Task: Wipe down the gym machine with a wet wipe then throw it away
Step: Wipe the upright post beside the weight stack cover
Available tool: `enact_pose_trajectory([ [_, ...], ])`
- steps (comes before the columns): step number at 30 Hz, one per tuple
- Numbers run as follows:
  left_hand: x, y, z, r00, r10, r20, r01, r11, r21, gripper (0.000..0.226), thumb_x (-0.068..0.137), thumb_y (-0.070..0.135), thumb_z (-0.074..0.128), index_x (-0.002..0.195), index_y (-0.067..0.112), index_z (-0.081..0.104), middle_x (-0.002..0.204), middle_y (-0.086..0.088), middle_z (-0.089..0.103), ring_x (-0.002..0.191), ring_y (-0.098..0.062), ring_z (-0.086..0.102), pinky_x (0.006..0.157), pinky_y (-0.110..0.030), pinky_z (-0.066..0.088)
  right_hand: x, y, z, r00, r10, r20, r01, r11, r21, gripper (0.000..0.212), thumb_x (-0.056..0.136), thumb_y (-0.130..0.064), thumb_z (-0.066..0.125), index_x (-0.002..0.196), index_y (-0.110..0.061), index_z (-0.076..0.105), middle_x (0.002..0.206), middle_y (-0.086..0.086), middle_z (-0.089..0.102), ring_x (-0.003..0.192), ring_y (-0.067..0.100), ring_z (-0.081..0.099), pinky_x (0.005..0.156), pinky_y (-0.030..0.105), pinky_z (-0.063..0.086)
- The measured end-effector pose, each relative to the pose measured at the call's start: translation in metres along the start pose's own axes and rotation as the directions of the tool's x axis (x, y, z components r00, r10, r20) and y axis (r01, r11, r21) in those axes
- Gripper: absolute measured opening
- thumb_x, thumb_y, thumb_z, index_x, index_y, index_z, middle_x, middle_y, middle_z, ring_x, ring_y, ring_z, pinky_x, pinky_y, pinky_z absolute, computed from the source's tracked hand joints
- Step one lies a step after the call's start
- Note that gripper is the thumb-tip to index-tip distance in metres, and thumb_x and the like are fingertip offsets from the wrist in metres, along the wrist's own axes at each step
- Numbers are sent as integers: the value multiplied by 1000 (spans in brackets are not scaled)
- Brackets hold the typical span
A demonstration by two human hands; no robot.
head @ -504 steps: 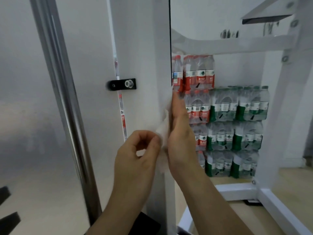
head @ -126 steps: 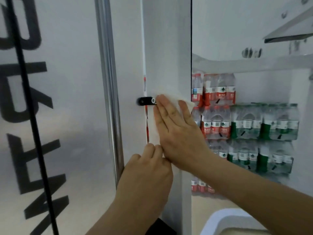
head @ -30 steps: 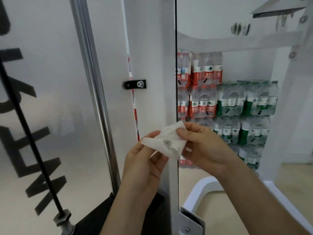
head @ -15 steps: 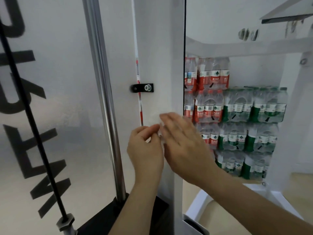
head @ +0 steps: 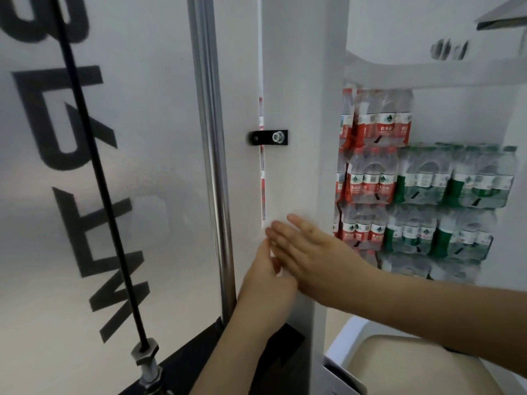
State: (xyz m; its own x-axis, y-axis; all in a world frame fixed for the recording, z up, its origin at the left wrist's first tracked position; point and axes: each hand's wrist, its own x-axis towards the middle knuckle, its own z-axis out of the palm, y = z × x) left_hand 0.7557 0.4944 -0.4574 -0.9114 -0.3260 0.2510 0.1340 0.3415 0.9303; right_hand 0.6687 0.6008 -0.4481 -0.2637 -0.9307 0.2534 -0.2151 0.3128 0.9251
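Note:
The gym machine's white upright post (head: pixel 302 109) fills the middle of the view. My right hand (head: pixel 310 252) lies flat against it with straight fingers, below the black bracket (head: pixel 268 137). The white wet wipe (head: pixel 275 253) is almost wholly hidden under that palm; only a small pale edge shows between my hands. My left hand (head: pixel 265 283) is just below and to the left, its fingertips pinching that lower edge of the wipe. Both hands are blurred.
A chrome guide rod (head: pixel 211 138) runs vertically left of the post, with a black cable (head: pixel 94 166) and a frosted lettered panel (head: pixel 142 138) further left. Packs of water bottles (head: pixel 422 181) are stacked behind the post on the right. The white base frame (head: pixel 350 337) curves along the floor.
One second ago both hands held the wipe in the air. My right hand has since laid it flat on the post and slid it left and down, with my left hand following.

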Motion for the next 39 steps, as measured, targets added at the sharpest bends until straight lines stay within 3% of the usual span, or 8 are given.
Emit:
enact_pose_trajectory([
  [4, -17, 15, -5, 993, 102, 51, -112, 965, 239, 75, 92, 7, 48, 150, 40, 13, 116, 31, 45, 94, 20, 44, 78, 3, 33, 7, 54, -12, 987, 53, -149, -42, 996, 73, 52, 93, -33, 34, 132, -8, 58, 144, 15, 49, 139, 32, 40, 116, 56, 8],
  [8, -10, 35, -14, 957, 290, 29, -278, 877, 392, 74, 91, 6, 47, 152, 32, 15, 148, 16, 30, 129, -3, 36, 109, -17, 29, 15, 91, -16, 951, 200, -237, -186, 979, 80, 46, 99, -25, 32, 132, -6, 58, 145, 17, 48, 139, 32, 39, 117, 57, 16],
  [12, -4, 38, -17, 934, 348, 84, -348, 829, 438, 62, 88, 6, 51, 144, 25, 33, 141, 11, 39, 127, -6, 40, 107, -20, 33, 0, 69, -12, 969, 112, -220, -88, 989, 116, 51, 103, -22, 20, 123, -8, 65, 138, 16, 55, 135, 32, 46, 116, 55, 19],
  [16, 2, 44, -19, 925, 368, 90, -369, 821, 435, 80, 90, 7, 51, 154, 29, 8, 159, 13, 11, 145, -5, 13, 117, -19, 12, 12, 125, -27, 923, 263, -280, -252, 965, 75, 42, 97, -26, 37, 123, -7, 65, 138, 15, 55, 135, 31, 46, 115, 56, 24],
  [22, 12, 76, -22, 857, 516, -6, -456, 763, 459, 89, 89, 3, 51, 154, 26, -5, 161, 14, -6, 145, -3, -3, 105, -10, -4, 27, 146, -42, 886, 368, -282, -346, 930, 126, 46, 95, -23, 34, 130, -4, 57, 142, 15, 52, 137, 28, 44, 116, 56, 19],
  [28, 40, 90, -25, 864, 502, -29, -420, 753, 507, 87, 89, 6, 50, 154, 17, -7, 161, 5, -6, 146, -14, -5, 114, -21, 2, 62, 196, -59, 878, 387, -282, -372, 922, 105, 53, 89, -15, 21, 117, -3, 65, 125, 14, 65, 124, 27, 57, 112, 59, 25],
  [35, 39, 90, -27, 866, 498, -36, -425, 773, 470, 84, 83, 5, 54, 154, 18, 11, 159, 6, 13, 143, -15, 10, 114, -21, 11, 46, 160, -47, 970, 163, -179, -161, 987, 26, 51, 94, -26, 26, 126, -7, 61, 141, 15, 53, 134, 28, 46, 112, 51, 24],
  [39, 39, 101, -30, 884, 464, -52, -396, 804, 444, 84, 88, 5, 52, 154, 24, 4, 160, 11, 5, 144, -9, 4, 113, -20, 9, 56, 215, -65, 941, 293, -168, -306, 950, -63, 58, 91, -27, 23, 132, -4, 56, 143, 15, 51, 133, 28, 46, 112, 49, 21],
])
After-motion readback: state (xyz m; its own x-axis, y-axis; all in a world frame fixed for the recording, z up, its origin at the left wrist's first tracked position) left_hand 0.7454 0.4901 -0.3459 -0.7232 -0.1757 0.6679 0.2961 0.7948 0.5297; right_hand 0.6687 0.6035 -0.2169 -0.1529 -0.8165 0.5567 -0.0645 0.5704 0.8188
